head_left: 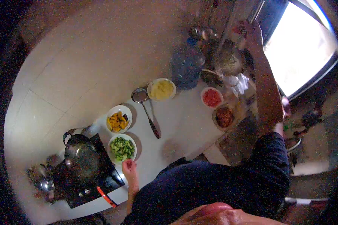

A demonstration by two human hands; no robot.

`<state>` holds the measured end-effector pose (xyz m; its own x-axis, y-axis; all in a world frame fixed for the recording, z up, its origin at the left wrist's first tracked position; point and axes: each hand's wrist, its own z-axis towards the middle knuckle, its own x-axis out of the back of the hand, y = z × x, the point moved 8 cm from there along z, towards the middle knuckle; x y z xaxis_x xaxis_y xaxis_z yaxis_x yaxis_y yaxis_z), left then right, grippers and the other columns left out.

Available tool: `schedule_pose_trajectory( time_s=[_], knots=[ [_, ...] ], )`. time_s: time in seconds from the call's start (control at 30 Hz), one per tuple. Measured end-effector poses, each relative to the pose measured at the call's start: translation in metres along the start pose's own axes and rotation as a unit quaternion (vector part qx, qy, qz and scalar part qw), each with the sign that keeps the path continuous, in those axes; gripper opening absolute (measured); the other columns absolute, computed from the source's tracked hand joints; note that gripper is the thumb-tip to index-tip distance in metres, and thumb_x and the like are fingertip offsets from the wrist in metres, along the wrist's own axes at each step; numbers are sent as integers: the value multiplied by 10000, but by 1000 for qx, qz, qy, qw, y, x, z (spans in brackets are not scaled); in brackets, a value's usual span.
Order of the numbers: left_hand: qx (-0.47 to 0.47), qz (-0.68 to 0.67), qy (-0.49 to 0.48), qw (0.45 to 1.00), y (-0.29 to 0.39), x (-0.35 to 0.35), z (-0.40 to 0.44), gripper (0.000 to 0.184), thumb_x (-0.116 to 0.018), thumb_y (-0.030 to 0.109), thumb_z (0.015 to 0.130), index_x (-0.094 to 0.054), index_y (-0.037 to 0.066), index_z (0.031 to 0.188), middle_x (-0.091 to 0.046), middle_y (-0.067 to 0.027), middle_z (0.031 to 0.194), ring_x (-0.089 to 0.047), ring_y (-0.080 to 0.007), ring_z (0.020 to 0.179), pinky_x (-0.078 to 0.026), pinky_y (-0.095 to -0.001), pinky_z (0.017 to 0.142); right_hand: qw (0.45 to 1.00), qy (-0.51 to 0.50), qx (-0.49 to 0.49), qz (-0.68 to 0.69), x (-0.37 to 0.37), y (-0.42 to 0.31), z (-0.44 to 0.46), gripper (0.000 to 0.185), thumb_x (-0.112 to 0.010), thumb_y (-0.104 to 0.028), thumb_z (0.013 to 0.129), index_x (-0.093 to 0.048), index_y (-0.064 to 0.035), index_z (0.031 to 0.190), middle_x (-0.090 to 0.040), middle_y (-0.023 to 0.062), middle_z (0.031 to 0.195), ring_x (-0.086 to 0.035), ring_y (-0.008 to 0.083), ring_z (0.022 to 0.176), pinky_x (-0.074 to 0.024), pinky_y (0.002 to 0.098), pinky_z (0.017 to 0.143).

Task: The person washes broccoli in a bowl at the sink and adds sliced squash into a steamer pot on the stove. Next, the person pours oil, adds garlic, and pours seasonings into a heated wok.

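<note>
My left hand (129, 167) is at the near rim of a white bowl of chopped green vegetables (121, 148). Its fingers look curled in; whether they pinch the rim or anything else is too small to tell. My right arm stretches far up on the right side, past the window. At its end, my right hand (245, 29) is dim and blurred near a reddish thing, and its fingers cannot be made out. Beside the greens stands a white bowl of orange-yellow pieces (117, 120).
A black wok (81, 155) sits on a dark stove, with a metal pot (45, 184) beside it. On the white counter lie a ladle (148, 114), a bowl of pale yellow food (162, 90), a bowl of red pieces (212, 97) and a dark reddish-brown bowlful (224, 117). A large bluish bottle (184, 65) stands behind.
</note>
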<state>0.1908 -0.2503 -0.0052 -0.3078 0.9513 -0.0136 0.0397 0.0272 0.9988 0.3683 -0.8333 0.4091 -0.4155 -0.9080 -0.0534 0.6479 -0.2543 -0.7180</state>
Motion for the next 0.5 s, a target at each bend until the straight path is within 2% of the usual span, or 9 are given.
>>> schedule_pose_trajectory(
  time_s=[0.1, 0.17, 0.23, 0.27, 0.33, 0.47, 0.5],
  knots=[
    [-20, 51, 41, 998, 5, 10, -20, 129, -535, 28, 774, -480, 20, 891, -485, -27, 741, -477, -97, 636, -416, -219, 599, 996, -2, -18, -89, 17, 57, 78, 290, -538, -131, 807, -464, -43, 1073, -574, 60, 818, -544, 131, 619, -455, 276, 548],
    [-5, 57, 86, 995, 3, 12, -26, 119, -531, 26, 779, -480, 21, 886, -489, -28, 743, -479, -94, 641, -417, -220, 600, 991, 82, -5, -103, 30, 97, 134, 282, -529, -126, 809, -472, -60, 1077, -571, 57, 856, -560, 145, 670, -465, 298, 548],
    [33, 82, 110, 990, 12, 3, -33, 121, -527, 22, 771, -481, 18, 883, -493, -30, 746, -482, -97, 649, -417, -220, 600, 998, 46, 20, -32, 30, 113, 159, 285, -529, -139, 808, -479, -74, 1082, -569, 51, 881, -566, 151, 706, -470, 304, 554],
    [52, 94, 120, 987, 12, -1, -37, 123, -525, 20, 767, -481, 16, 881, -495, -31, 748, -484, -98, 653, -417, -220, 600, 998, -31, 41, 47, 29, 114, 166, 293, -533, -155, 807, -481, -80, 1085, -568, 46, 887, -564, 149, 718, -469, 300, 559],
    [24, 96, 106, 989, 5, -3, -38, 124, -534, 30, 757, -486, 14, 871, -491, -32, 747, -474, -102, 645, -409, -223, 597, 980, -122, 62, 144, 45, 131, 183, 300, -526, -187, 811, -485, -86, 1090, -563, 39, 909, -559, 146, 739, -468, 288, 571],
    [-31, 183, 80, 979, 13, -18, -34, 119, -534, 45, 761, -487, 12, 865, -486, -31, 745, -457, -99, 643, -403, -225, 595, 973, -165, 97, 131, 85, 188, 262, 310, -467, -241, 837, -484, -80, 1102, -548, 49, 977, -549, 151, 770, -463, 265, 599],
    [-40, 203, 76, 975, 16, -22, -34, 118, -533, 49, 763, -486, 11, 863, -485, -29, 744, -452, -97, 643, -401, -226, 594, 963, -181, 81, 185, 81, 190, 264, 312, -448, -248, 844, -483, -75, 1101, -545, 53, 991, -546, 152, 774, -462, 265, 610]
  ],
)
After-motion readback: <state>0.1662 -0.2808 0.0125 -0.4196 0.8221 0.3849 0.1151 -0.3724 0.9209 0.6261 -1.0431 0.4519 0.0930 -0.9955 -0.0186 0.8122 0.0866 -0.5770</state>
